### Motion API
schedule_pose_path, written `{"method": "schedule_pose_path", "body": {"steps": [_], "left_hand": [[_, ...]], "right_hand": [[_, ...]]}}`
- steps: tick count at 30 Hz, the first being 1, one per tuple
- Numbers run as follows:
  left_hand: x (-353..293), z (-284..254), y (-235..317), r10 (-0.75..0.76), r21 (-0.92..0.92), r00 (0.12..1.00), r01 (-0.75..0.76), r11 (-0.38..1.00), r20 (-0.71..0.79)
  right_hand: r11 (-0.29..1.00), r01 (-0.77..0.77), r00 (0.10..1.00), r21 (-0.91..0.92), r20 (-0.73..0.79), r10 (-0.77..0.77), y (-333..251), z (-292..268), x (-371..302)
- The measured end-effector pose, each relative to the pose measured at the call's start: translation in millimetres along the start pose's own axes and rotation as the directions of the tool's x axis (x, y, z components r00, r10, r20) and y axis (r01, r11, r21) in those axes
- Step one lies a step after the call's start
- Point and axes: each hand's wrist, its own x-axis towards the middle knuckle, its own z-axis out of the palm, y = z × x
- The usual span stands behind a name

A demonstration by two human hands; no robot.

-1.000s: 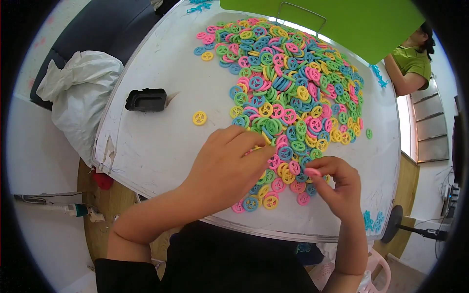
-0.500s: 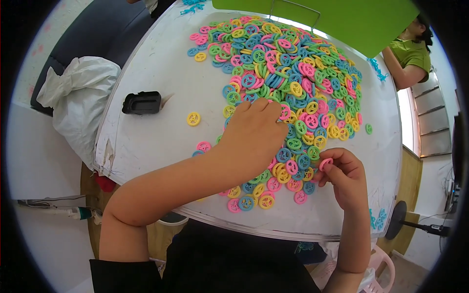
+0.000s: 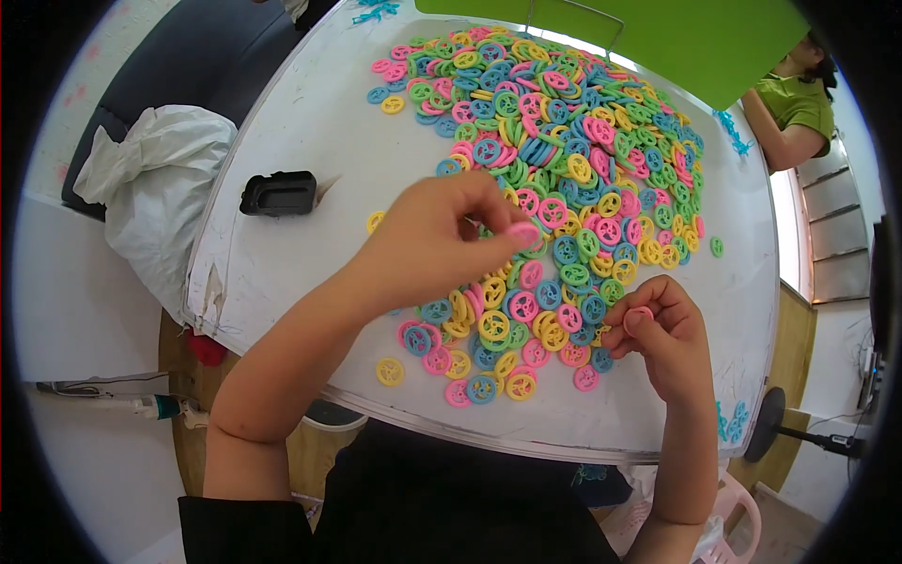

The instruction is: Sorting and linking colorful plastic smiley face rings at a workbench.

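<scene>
A big heap of small plastic spoked wheels (image 3: 580, 169) in pink, yellow, green and blue covers the middle of the white table. My left hand (image 3: 427, 235) is raised over the heap's near left part, pinching a pink wheel (image 3: 522, 234) between thumb and fingers. Lower and to the right, my right hand (image 3: 669, 343) grips another pink wheel (image 3: 640, 316) at its fingertips, beside the heap's near right edge. Under and around both hands lie loose wheels, among them a yellow wheel (image 3: 390, 372) apart from the others near the table's front edge.
A black open plastic case (image 3: 279, 194) lies on the table's left side. Light-blue plastic pieces (image 3: 733, 422) sit near the right edge. A green board (image 3: 658, 47) overhangs the far side, where a person in a green shirt (image 3: 799, 111) sits. White sacking (image 3: 160, 188) hangs at left.
My left hand has lifted off the heap and drawn toward me, and a pink wheel now shows in its fingers. My right hand keeps its pink wheel and has barely moved.
</scene>
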Motion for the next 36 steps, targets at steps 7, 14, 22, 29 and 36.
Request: {"method": "schedule_pose_path", "body": {"steps": [7,14,22,29,36], "left_hand": [[-18,-12,1,-0.28,-0.609,0.958,0.254,0.751,0.054],[-19,-10,4,-0.344,-0.699,0.923,0.363,0.617,0.176],[-6,3,14,-0.248,-0.379,0.936,0.331,0.864,0.25],[-24,12,19,-0.282,-0.501,0.917,0.392,0.772,0.282],[-72,44,23,-0.176,-0.531,0.903,0.378,0.759,0.391]], "right_hand": [[0.989,-0.033,0.999,0.146,0.036,0.028,2,-3,4],[0.982,-0.093,0.995,0.164,0.053,0.085,-3,-1,5],[0.996,-0.085,0.994,0.034,0.079,0.082,-3,0,0],[0.987,-0.008,0.994,-0.162,0.11,0.026,6,-4,-28],[0.804,-0.33,0.934,0.495,0.292,0.204,11,31,-64]]}}
